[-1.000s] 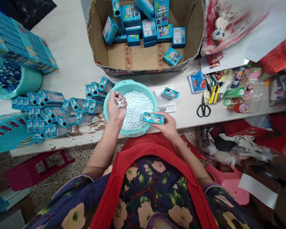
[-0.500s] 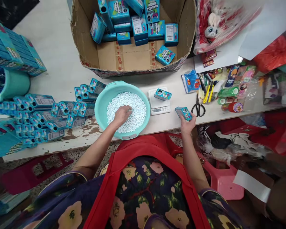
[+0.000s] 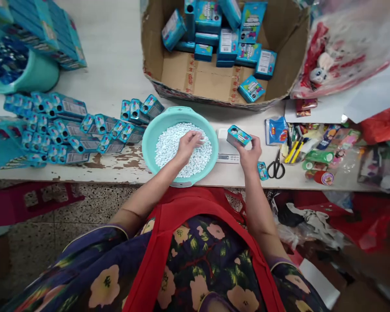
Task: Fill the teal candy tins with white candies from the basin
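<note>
The person's left hand [image 3: 189,145] is over the white candies [image 3: 199,159] in the teal basin [image 3: 149,147]. Its fingers are bent, but one cannot tell if they grip any candies. Right of the basin, the right hand [image 3: 251,151] is clamped on a blue tin [image 3: 239,135] by the white scale [image 3: 227,158]. Farther right, another tin [image 3: 262,170] is beside the scissors [image 3: 276,163]. More tins [image 3: 107,132] stand left of the basin.

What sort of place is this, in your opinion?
Probably a small packing workshop: a basin of white pieces stands beside a scale, blue containers are grouped at the left, and a cardboard box holds more blue containers.
</note>
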`<state>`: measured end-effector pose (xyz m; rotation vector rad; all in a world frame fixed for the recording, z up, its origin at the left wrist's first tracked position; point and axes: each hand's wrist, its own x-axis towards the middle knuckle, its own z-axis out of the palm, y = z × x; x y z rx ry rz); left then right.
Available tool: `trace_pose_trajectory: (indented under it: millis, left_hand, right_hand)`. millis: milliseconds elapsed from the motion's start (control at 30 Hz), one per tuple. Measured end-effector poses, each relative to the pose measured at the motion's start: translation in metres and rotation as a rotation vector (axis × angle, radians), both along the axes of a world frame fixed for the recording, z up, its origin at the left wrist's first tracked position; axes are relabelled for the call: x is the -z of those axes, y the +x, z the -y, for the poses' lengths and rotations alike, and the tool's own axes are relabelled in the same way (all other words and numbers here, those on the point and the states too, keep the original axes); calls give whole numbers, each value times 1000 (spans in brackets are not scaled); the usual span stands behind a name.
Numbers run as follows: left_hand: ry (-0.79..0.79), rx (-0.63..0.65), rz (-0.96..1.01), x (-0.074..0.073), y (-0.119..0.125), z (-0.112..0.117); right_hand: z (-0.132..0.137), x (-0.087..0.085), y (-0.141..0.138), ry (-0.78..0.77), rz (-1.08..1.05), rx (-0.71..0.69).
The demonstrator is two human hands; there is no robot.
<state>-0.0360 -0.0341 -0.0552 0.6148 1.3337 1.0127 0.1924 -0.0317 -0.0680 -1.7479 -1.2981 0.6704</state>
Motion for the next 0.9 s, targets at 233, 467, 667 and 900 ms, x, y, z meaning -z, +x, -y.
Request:
trace_pose_trajectory:
  millis: [233, 467, 667, 900]
  left_hand:
    - [-215, -264, 723, -28, 24, -20]
    - [-362, -375, 802, -18, 21, -16]
    - [-389, -411, 787, -13, 25, -13]
    - [-414, -177, 755, -8, 6, -13]
  right_hand:
    - [10, -78, -38, 109, 461, -453]
    - [13, -69, -48, 25, 525, -490]
    - [20, -66, -50, -10, 445, -443]
    - [25, -57, -29, -149, 164, -208]
